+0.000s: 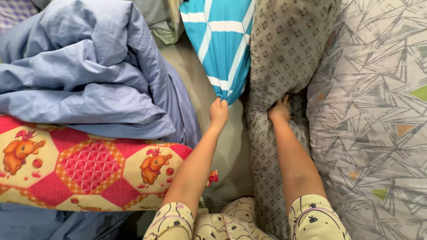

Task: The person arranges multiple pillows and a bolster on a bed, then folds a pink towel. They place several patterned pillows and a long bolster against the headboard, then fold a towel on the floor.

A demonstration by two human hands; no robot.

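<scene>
The left hand (218, 112) pinches closed on the lower corner of the blue pillow (222, 44), which stretches straight away from its fingers, while the right hand (279, 110) presses, fingers curled, into the grey pillow (284, 53) just beside.

The blue pillow (221, 42) was bright blue with white lines crossing it. It stood up tall near the top of the bed, and its bottom corner pointed down. That corner was pinched tight, so the cloth there bunched into a small point. Just beside it on the right lay the grey pillow (284, 53). It was brownish grey with rows of tiny dark shapes. It was long and ran down the bed, squeezed in and creased around its middle.
</scene>
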